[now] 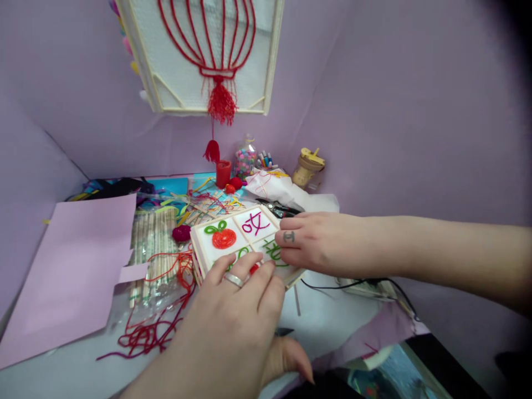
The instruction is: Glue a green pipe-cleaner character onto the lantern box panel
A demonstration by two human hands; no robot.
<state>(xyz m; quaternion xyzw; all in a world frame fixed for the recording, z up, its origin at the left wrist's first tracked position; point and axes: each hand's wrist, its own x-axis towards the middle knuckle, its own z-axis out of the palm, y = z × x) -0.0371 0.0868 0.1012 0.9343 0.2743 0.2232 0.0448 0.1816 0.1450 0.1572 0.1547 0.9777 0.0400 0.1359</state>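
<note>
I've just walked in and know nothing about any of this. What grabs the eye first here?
Probably the white panel with a red yarn lantern and tassel, hanging at the top. Below it, at the centre of the cluttered table, both hands press on a wooden-framed panel with yarn pictures, a red fruit with green leaves among them: the left hand on its near edge, the right hand on its right side. Loose red yarn sprawls to the left.

A magenta yarn character on the framed panel cannot be read clearly.
</note>
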